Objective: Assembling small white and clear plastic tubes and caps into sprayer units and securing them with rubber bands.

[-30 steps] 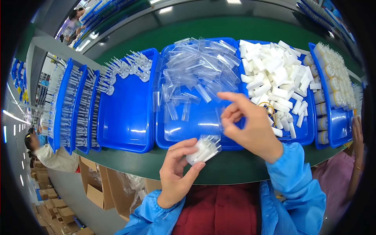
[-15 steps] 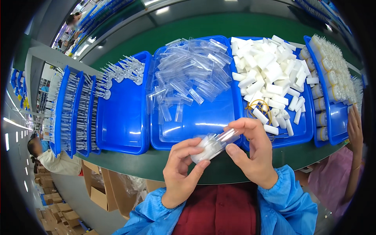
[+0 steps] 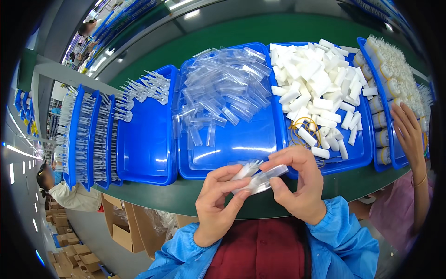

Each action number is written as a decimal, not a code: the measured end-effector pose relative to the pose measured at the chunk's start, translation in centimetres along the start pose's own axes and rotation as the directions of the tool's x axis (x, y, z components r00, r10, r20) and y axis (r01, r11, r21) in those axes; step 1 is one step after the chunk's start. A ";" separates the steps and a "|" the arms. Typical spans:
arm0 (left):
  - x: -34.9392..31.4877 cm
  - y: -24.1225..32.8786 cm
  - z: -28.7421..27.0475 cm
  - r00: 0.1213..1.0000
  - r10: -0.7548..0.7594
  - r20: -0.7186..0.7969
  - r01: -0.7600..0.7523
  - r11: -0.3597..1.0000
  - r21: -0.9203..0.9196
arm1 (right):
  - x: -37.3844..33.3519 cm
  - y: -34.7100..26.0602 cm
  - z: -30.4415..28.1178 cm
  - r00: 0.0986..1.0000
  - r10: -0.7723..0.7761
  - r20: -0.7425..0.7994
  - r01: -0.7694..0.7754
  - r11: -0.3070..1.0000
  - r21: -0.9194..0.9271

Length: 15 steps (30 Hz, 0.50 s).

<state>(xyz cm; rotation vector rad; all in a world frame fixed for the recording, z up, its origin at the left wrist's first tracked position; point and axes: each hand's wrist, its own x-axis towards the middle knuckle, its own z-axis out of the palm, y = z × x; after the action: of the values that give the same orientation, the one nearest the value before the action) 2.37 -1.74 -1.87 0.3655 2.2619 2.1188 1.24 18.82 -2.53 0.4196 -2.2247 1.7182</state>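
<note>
Above the table's front edge, my left hand is closed round a small white piece and the left part of a clear plastic tube. The tube slants up to the right. At its right end my right hand has thumb and index finger on either side of it, closed on the tube. Part of the white piece shows between my left fingers; how far it sits inside the tube is hidden. Just beyond my hands stands a blue tray with a heap of clear tubes.
White blocks and yellow rubber bands lie in a blue tray to the right. At left are a blue tray with white stemmed parts and several upright trays. Another person's hand reaches over bundled parts at far right.
The clear tube has shifted left and now lies lower across my left fingers. My right hand moved slightly down with it. The other person's hand at far right has moved up and left.
</note>
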 end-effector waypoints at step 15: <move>0.4 0.1 0.2 0.998 0.022 -0.052 -0.015 0.992 0.128 | 1.0 -0.7 0.5 0.923 0.366 0.122 -0.385 0.884 0.263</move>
<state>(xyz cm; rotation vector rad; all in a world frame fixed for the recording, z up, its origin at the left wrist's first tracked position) 2.07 -1.42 -1.79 0.3384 2.4401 2.0222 0.56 18.12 -1.58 0.1075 -2.2223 2.2705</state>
